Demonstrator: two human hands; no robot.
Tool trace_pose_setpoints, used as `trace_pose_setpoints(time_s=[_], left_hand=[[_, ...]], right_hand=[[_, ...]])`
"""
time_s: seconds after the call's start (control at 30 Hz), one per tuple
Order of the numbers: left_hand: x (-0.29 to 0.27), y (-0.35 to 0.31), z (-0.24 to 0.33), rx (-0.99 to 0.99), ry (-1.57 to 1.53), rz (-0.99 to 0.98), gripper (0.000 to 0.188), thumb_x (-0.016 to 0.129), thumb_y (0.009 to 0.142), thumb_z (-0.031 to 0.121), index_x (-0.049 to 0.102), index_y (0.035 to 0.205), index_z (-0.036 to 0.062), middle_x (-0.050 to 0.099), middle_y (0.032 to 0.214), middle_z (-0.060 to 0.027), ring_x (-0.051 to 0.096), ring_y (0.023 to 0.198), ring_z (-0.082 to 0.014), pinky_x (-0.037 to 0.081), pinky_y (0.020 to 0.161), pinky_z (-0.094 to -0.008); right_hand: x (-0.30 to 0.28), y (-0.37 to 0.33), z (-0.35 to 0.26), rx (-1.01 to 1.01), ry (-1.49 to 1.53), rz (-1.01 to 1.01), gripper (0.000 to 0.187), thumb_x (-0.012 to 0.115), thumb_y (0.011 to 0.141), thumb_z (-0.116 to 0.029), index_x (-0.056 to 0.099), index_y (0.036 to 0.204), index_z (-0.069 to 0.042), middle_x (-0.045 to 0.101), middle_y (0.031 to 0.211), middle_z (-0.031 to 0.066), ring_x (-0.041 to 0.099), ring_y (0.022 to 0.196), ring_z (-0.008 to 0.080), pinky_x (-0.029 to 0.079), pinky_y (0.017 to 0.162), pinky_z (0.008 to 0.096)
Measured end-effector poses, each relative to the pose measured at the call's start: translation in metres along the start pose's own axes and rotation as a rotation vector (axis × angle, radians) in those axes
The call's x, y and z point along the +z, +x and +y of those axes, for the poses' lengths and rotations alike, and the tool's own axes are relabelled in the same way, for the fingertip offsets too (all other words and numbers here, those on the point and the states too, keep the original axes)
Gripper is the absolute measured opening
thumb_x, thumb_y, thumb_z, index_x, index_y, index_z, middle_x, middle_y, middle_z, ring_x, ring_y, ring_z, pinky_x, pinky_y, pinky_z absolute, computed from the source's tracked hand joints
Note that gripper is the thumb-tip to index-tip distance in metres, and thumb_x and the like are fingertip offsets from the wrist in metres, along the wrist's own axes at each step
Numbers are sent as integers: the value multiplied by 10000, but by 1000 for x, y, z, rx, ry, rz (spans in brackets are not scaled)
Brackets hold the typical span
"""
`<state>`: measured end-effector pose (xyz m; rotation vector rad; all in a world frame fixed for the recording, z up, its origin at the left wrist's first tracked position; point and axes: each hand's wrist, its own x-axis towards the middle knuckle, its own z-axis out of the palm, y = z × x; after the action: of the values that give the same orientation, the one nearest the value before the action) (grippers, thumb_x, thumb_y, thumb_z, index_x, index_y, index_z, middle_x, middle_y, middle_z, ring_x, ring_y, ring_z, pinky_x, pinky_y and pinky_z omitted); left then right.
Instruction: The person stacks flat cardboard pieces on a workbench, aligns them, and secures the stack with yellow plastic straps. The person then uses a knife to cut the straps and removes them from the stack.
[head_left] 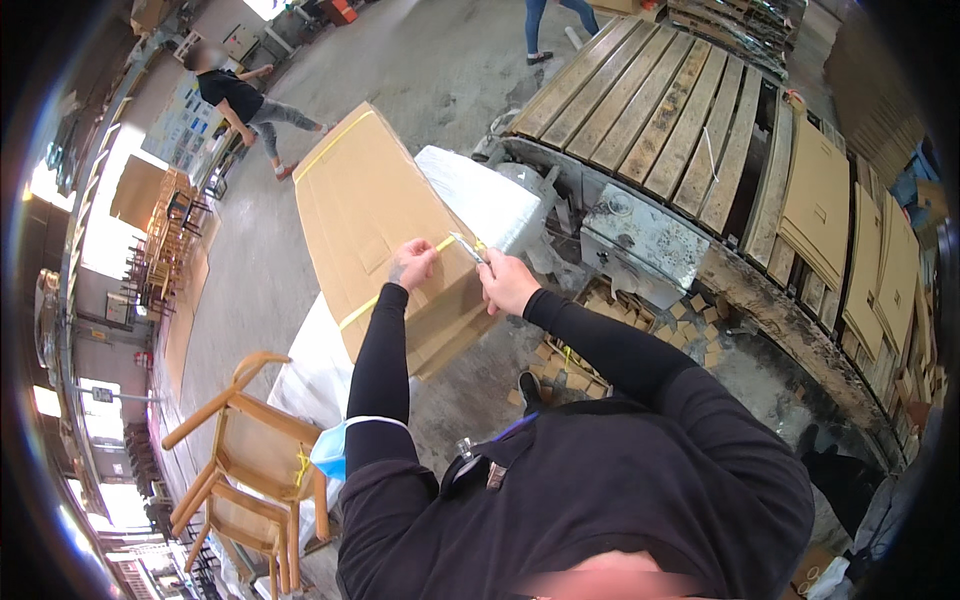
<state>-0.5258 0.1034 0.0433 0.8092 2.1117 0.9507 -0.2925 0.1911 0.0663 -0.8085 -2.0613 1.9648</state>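
A large brown cardboard box [365, 205] stands tilted in front of me, with yellow strapping bands across its far and near ends. My left hand [413, 264] rests over the box's near part, fingers pinched on the yellow strap [444, 243]. Just to its right, my right hand [508, 283] grips what looks like a pair of scissors [466, 246]. Their silver tips point up and left, close to the strap; the handles are mostly hidden in my palm. A bit of yellow shows beside the blades.
White wrapped packages [480, 195] lie beside and beneath the box. Wooden chairs [265, 440] stand at the left. A slatted wooden platform [650, 110] is at the right, with flat cardboard sheets [815, 200] on it. Cardboard scraps litter the floor below. A person [240, 105] walks at far left.
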Motion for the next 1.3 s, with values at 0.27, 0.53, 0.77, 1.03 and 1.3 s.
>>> trace_pose_setpoints(time_s=[0.27,0.53,0.77,1.03,1.3], left_hand=[[-8,16,-19,83,-151,58,85,635,807,103,655,787,23,577,636,19,495,541,-55,375,492,-214],[-16,26,-31,154,-173,53,173,647,739,166,674,778,0,640,656,-55,566,581,-120,446,557,-281],[-12,28,-36,180,-46,153,188,643,746,187,677,775,5,664,651,-100,622,601,-158,481,579,-305],[-11,19,-32,254,-101,190,196,651,755,195,688,792,6,675,671,-107,635,614,-167,487,591,-308],[-4,22,-36,313,-219,237,85,632,811,85,638,786,4,617,664,-16,536,592,-75,421,546,-243]], right_hand=[[49,33,-2,-227,-535,225,421,478,904,-159,444,1319,-101,644,899,263,618,905,434,485,810,519],[77,35,-8,-203,-675,331,373,466,912,-176,496,1271,-78,655,817,227,644,797,406,506,724,505],[86,37,-9,-160,-901,329,474,468,888,-140,472,1360,-97,657,727,196,663,702,369,528,656,476],[94,51,0,-184,-893,356,532,479,858,-120,461,1389,-111,658,730,195,667,695,355,537,664,463],[90,57,11,-257,-835,355,541,488,845,-100,458,1384,-80,648,714,208,658,679,367,534,662,463]])
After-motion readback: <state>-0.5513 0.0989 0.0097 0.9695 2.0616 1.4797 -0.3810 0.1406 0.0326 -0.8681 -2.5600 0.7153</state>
